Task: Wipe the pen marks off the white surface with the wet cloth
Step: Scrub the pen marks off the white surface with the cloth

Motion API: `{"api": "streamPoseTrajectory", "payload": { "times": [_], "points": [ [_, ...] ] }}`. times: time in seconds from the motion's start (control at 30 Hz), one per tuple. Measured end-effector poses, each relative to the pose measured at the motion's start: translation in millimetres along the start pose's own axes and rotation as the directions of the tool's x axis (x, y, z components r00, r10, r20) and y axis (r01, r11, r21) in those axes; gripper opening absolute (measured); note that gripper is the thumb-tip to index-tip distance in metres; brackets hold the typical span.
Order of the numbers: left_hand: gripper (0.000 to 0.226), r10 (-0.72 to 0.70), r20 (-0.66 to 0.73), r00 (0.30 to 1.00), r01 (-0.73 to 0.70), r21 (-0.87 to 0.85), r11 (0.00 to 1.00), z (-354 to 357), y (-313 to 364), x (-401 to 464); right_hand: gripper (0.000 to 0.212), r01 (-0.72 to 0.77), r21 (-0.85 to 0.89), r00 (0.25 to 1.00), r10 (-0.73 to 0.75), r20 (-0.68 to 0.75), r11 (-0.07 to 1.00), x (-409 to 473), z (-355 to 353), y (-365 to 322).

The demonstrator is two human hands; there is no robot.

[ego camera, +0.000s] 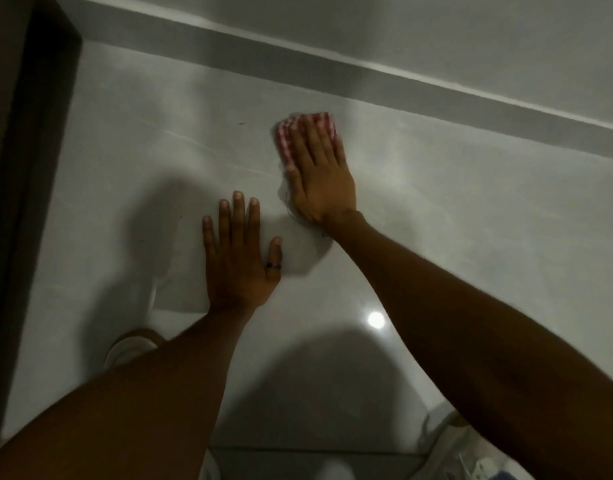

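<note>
My right hand lies flat, fingers together, pressing a red-and-white checked cloth onto the glossy white surface; the cloth shows past my fingertips and along my thumb side. My left hand, a dark ring on its thumb, rests palm down with fingers spread on the surface, a little nearer me and to the left of the cloth. A small dark mark sits left of the cloth, and a faint mark shows by my right wrist.
A dark wooden frame runs down the left edge. A grey skirting band and pale wall border the far side. White shoes show at bottom left and bottom right. A light glare reflects near my right forearm.
</note>
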State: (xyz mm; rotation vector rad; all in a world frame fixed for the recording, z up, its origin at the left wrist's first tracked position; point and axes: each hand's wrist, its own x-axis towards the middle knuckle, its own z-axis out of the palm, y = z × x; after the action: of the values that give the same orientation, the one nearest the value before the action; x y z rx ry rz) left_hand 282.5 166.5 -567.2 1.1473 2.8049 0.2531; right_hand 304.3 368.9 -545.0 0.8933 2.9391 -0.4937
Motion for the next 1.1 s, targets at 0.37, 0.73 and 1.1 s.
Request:
{"api": "streamPoseTrajectory", "payload": {
  "times": [0.37,0.73,1.1],
  "points": [
    [0.073,0.009,-0.025,1.000,-0.010,-0.008,1.000,3.3,-3.0,-0.4,0.066,-0.184,0.019,0.982,0.185,-0.038,0.983,-11.0,1.2,-11.2],
    [0.070,0.018,-0.044,0.999,-0.019,-0.005,1.000,2.1,-0.6,0.5,0.070,0.067,-0.018,0.997,-0.066,0.038,0.998,-47.4,13.1,-16.8],
    [0.071,0.018,-0.025,1.000,-0.019,-0.020,1.000,1.4,-3.5,1.5,0.068,-0.028,-0.027,0.999,0.028,0.021,0.999,-110.0,23.8,-1.1]
  ]
}}
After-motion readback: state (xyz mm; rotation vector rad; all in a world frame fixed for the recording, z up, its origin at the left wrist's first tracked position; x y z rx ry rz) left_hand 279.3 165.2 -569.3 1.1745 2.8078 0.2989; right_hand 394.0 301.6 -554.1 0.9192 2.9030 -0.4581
